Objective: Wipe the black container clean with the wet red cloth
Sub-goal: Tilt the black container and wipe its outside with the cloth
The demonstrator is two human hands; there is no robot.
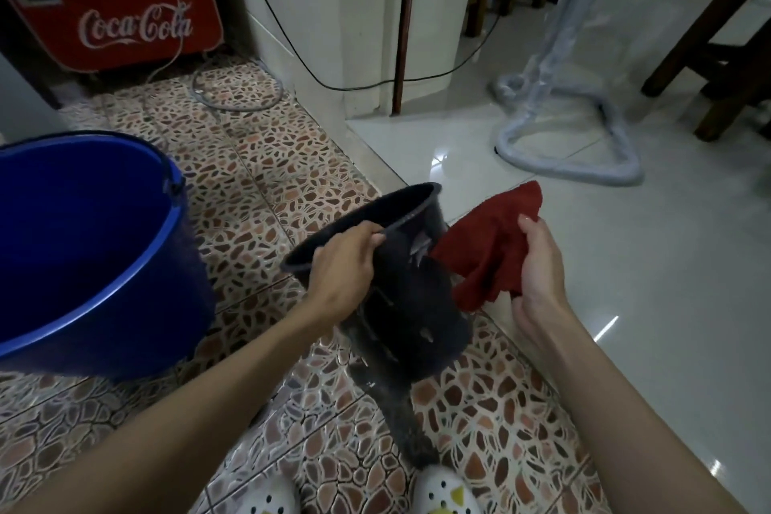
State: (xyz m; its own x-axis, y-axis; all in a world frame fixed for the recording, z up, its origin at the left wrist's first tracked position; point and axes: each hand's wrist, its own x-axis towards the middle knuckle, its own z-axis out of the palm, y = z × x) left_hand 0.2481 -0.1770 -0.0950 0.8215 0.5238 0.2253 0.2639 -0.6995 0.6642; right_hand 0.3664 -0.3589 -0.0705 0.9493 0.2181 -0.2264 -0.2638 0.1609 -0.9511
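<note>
The floor is pebble-patterned tile [267, 163] on the left meeting glossy white tile [626, 284] on the right, with a blue bucket [96, 246], a red cooler [112, 12] and a hose [238, 92] on the patterned part and a wrapped stand [571, 146] on the white.

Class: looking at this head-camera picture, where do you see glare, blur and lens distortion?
Head view: glare streaks on the white floor tiles; the black container is smeared by motion blur; wide-angle bending curves the blue bucket and the edges; overall lighting is dim.

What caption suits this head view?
Left hand grips black container by its rim; right hand holds red cloth beside it.
</note>
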